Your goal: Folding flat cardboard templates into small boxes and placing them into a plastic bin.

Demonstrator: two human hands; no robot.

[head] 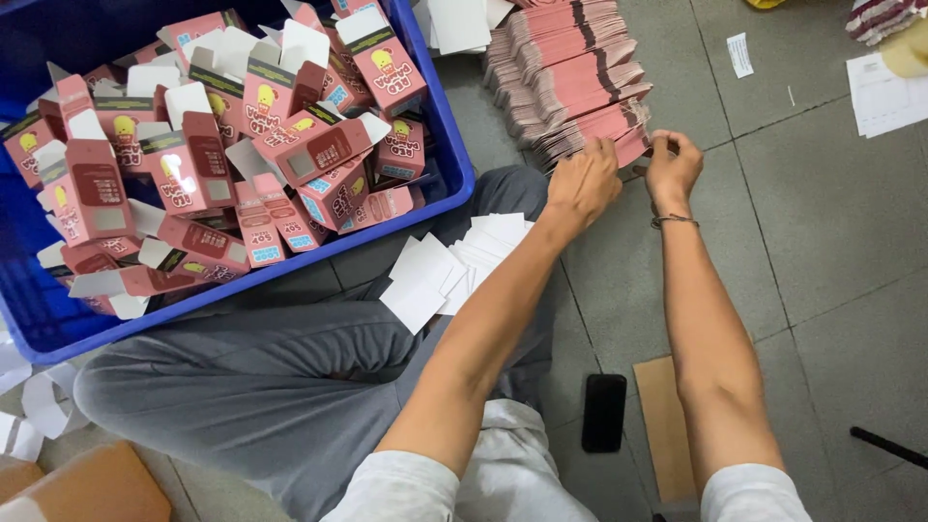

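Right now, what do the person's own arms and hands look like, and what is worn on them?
Both arms are bare from the short white sleeves down. The left hand wears nothing that I can see. Just below the right hand, a thin metal bracelet circles the wrist. No gloves, no watch.

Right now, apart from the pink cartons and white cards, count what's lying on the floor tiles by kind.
Blue plastic crate: 1
Black phone: 1
Brown cardboard strip: 1
Small paper slip: 1
Printed paper sheet: 1
Black rod, partly in view: 1
Total: 6
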